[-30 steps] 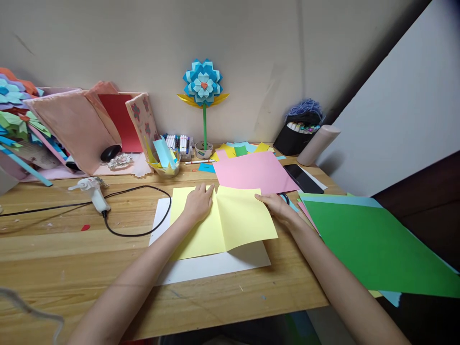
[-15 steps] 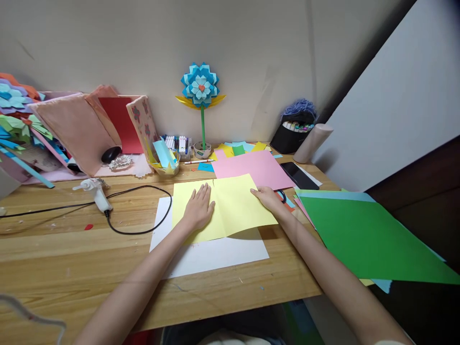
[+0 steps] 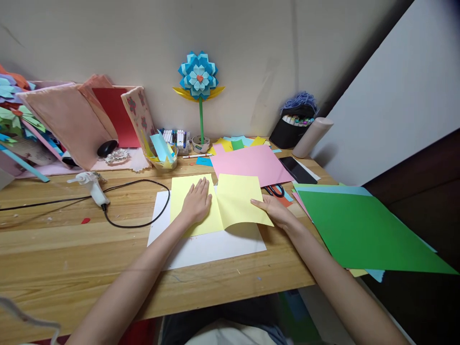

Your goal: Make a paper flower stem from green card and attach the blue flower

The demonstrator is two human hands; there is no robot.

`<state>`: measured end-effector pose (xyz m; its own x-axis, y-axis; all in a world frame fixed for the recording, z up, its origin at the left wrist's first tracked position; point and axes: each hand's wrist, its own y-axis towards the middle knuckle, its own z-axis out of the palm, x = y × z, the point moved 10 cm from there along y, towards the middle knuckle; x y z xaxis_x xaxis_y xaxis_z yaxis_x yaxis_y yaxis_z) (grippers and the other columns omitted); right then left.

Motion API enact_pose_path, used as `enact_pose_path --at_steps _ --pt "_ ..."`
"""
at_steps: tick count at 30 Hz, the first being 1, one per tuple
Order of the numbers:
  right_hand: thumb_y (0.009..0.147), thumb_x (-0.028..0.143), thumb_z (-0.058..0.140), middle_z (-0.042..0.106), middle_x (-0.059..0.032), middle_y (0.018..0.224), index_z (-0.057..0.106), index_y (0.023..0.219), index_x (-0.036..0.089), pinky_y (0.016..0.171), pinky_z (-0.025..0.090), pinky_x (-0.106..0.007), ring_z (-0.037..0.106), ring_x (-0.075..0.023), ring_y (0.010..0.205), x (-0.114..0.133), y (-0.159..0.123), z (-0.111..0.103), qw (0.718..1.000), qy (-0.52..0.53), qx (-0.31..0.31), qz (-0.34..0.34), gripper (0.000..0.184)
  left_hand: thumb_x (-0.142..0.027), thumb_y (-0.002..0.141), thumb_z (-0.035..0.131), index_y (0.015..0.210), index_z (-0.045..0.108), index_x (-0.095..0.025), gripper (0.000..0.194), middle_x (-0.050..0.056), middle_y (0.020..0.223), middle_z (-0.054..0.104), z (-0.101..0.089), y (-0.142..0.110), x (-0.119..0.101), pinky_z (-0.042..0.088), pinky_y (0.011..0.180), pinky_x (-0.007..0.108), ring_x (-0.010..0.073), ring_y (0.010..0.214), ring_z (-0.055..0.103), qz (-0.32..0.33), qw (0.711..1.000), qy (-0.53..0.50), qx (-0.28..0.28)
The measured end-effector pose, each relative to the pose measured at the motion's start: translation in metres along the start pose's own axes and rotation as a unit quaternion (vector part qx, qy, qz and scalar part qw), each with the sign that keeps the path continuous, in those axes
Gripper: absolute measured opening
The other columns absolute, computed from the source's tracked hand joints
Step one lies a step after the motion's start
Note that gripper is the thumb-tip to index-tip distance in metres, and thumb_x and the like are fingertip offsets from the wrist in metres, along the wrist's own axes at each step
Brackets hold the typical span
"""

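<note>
A yellow sheet of paper lies partly over a white sheet on the wooden table. It has a crease down its middle, with a gap at the top edge of the crease. My left hand rests flat on its left half, fingers stretched out. Its right half is lifted and curved, and my right hand pinches that half's right edge between thumb and fingers. Black-handled scissors lie just behind my right hand, their blades hidden under paper.
A pink sheet and a phone lie behind. Large green paper overhangs the table's right edge. On the left is a white glue gun with a black cord. A blue paper flower stands at the back.
The yellow paper's right half is bent up more, and the gap at the crease's top has widened. My right hand still holds its edge; the scissors' handles show more.
</note>
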<state>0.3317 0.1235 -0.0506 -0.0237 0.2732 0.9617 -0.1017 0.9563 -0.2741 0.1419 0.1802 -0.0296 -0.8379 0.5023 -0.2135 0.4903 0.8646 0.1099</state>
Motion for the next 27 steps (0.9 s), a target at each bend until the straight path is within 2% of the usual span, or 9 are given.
enact_pose_path --at_steps 5,11,14,17,20,22,24,25,27 --pt "0.066 0.042 0.067 0.066 -0.0108 0.102 0.062 0.106 0.015 0.081 0.047 -0.040 0.062 -0.0266 0.091 -0.006 -0.013 -0.020 0.999 0.006 -0.049 -0.007 0.049 -0.033 0.089 0.018 0.137 0.021 -0.008 0.054 0.009 0.145 0.020 0.001 0.000 0.001 0.014 0.109 0.039 0.0191 0.133 0.015 -0.001 1.000 0.005 -0.005" --pt "0.065 0.038 0.069 0.062 -0.0097 0.112 0.058 0.112 0.018 0.089 0.044 -0.042 0.057 -0.0269 0.102 -0.005 -0.032 0.006 0.999 0.006 0.043 0.014 0.053 -0.033 0.089 0.018 0.137 0.022 -0.009 0.053 0.009 0.145 0.021 -0.001 0.000 0.000 0.017 0.108 0.040 0.0195 0.133 0.016 0.004 1.000 0.010 -0.011" --pt "0.062 0.038 0.071 0.063 -0.0099 0.110 0.061 0.107 0.017 0.091 0.043 -0.045 0.056 -0.0290 0.104 -0.012 -0.043 -0.003 1.000 0.000 0.001 0.015 0.051 -0.033 0.089 0.018 0.137 0.022 -0.009 0.053 0.010 0.145 0.021 -0.001 0.000 0.001 0.017 0.108 0.040 0.0195 0.133 0.016 0.004 1.000 0.011 -0.009" --pt "0.060 0.037 0.073 0.062 -0.0098 0.110 0.063 0.102 0.018 0.091 0.043 -0.044 0.056 -0.0294 0.104 -0.026 -0.061 -0.031 0.997 0.004 -0.075 0.025 0.047 -0.033 0.089 0.018 0.137 0.021 -0.008 0.054 0.010 0.145 0.019 0.002 0.001 0.002 0.015 0.109 0.039 0.0191 0.133 0.015 0.004 1.000 0.002 -0.003" --pt "0.063 0.038 0.071 0.061 -0.0093 0.114 0.061 0.103 0.020 0.091 0.044 -0.041 0.054 -0.0278 0.107 -0.029 -0.078 -0.050 0.992 0.037 -0.117 0.015 0.045 -0.033 0.089 0.020 0.137 0.021 -0.008 0.054 0.010 0.145 0.019 0.002 0.001 0.002 0.012 0.109 0.040 0.0191 0.133 0.014 0.003 1.000 -0.028 -0.004" --pt "0.066 0.038 0.069 0.060 -0.0092 0.115 0.058 0.106 0.020 0.089 0.045 -0.040 0.055 -0.0266 0.107 -0.023 -0.080 -0.049 0.991 0.063 -0.114 0.002 0.045 -0.037 0.088 0.023 0.135 0.027 -0.009 0.054 0.011 0.144 0.021 -0.004 0.000 0.001 0.010 0.109 0.042 0.0201 0.133 0.014 0.003 0.997 -0.079 -0.009" --pt "0.068 0.038 0.067 0.060 -0.0090 0.115 0.057 0.108 0.020 0.088 0.045 -0.039 0.056 -0.0253 0.105 -0.011 -0.074 -0.035 0.993 0.076 -0.085 -0.014 0.045 -0.040 0.088 0.023 0.131 0.035 -0.011 0.053 0.012 0.143 0.026 -0.015 -0.003 0.000 0.011 0.109 0.042 0.0203 0.133 0.017 0.003 0.984 -0.179 -0.018" --pt "0.069 0.038 0.066 0.060 -0.0089 0.115 0.057 0.109 0.020 0.088 0.045 -0.038 0.056 -0.0247 0.104 -0.003 -0.068 -0.025 0.995 0.077 -0.061 -0.024 0.044 -0.042 0.089 0.021 0.128 0.040 -0.013 0.052 0.011 0.141 0.030 -0.021 -0.005 -0.002 0.014 0.108 0.041 0.0202 0.132 0.021 0.002 0.969 -0.248 -0.018" --pt "0.071 0.039 0.064 0.061 -0.0088 0.113 0.057 0.109 0.019 0.086 0.045 -0.038 0.058 -0.0237 0.101 0.015 -0.054 0.000 0.997 0.068 -0.001 -0.048 0.043 -0.044 0.089 0.020 0.123 0.046 -0.016 0.051 0.011 0.136 0.039 -0.029 -0.012 -0.003 0.024 0.105 0.040 0.0206 0.126 0.034 -0.007 0.913 -0.408 -0.001"
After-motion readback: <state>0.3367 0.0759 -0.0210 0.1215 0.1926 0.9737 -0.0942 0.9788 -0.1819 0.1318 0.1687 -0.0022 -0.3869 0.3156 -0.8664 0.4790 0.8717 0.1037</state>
